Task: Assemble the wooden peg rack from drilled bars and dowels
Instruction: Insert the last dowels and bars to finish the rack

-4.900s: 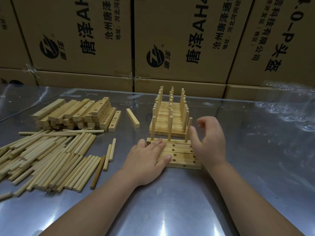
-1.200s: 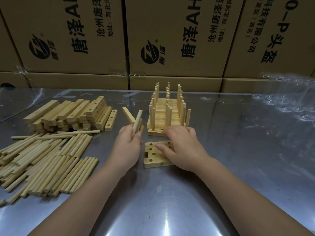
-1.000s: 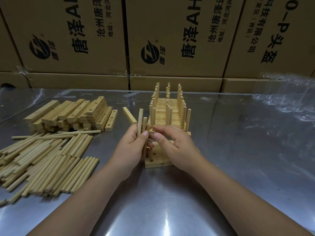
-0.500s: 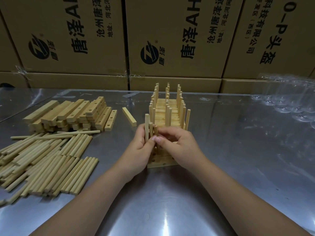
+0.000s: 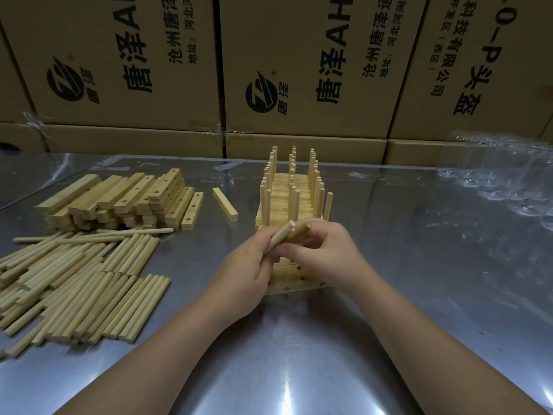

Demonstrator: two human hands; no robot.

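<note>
Head view: shiny metal worktop [image 5: 389, 339] backed by stacked printed cartons [image 5: 314, 70]. Left hand [image 5: 242, 278] and right hand [image 5: 326, 254] each pinch dowels [image 5: 282, 236] above drilled bars [image 5: 294, 280] at centre.

Both hands meet at centre, left hand [image 5: 245, 272] and right hand [image 5: 326, 253] fingers pinched closed, forearms converging.

Drilled bars [image 5: 294, 277] mostly hidden under both hands. Lower lengths of dowels [image 5: 288, 235] covered by fingers; count unclear. Dowel pile [image 5: 74, 283] cut off by left edge. Clear packaging [image 5: 505, 181] far right, blurred and cropped.
</note>
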